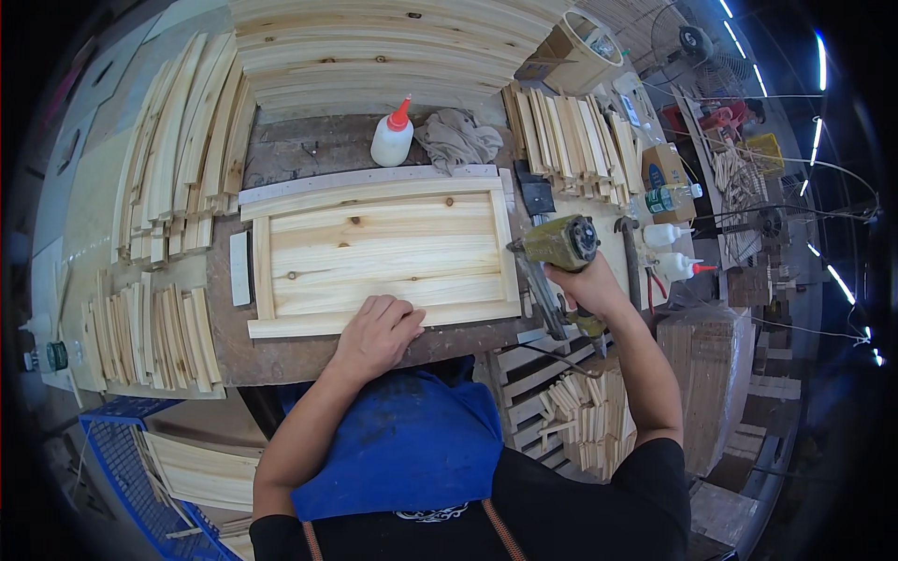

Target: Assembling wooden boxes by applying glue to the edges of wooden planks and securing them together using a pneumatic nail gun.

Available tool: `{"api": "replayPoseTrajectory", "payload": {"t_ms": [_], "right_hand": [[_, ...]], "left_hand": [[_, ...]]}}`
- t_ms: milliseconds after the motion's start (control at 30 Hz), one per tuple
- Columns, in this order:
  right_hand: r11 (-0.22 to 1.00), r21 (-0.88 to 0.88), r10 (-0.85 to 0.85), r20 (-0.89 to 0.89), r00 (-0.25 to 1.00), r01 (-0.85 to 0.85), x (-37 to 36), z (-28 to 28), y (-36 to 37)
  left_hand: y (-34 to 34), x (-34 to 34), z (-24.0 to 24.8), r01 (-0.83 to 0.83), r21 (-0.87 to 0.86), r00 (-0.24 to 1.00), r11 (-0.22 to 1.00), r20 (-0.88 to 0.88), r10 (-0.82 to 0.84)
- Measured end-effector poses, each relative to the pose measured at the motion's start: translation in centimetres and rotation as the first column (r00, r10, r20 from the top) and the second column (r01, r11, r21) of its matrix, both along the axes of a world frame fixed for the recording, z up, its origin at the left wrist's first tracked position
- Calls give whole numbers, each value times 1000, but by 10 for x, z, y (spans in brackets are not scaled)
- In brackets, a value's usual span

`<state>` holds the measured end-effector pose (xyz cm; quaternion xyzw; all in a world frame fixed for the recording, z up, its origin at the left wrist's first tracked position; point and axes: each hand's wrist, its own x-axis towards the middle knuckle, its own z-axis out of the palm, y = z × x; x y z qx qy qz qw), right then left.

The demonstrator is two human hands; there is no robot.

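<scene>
A pale wooden panel [383, 252] with knots lies flat on the workbench [309, 360], edged by narrow wooden strips. My left hand [379, 337] is closed at its near edge, fingers bent over the near wooden strip [468, 315]. In my right hand [589, 285] is a yellowish-green pneumatic nail gun [557, 243], held by its handle. Its nose is at the right edge of the panel, near the right-hand strip [505, 248]; whether it touches, I cannot tell. Part of the handle is hidden by my fingers.
Behind the panel stand a white glue bottle [391, 140] with a red tip and a grey rag [458, 140]. Wood strips are piled left [187, 140] and right [575, 140]. A hammer [630, 252] and more bottles [666, 234] lie at right. A blue crate [122, 449] stands lower left.
</scene>
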<state>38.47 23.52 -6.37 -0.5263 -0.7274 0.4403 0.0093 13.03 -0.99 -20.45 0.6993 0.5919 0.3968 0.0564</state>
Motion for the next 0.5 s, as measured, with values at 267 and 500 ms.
{"api": "replayPoseTrajectory", "payload": {"t_ms": [267,500], "right_hand": [[998,-68,8,38,999,-6,25,20,-39],[996,2,90,52,995,-90,41,13,-51]], "left_hand": [[-2,-1,3,-6,-17,1000,1000,-2,6],[0,0,5,-15,1,1000,1000,-22,15]]}}
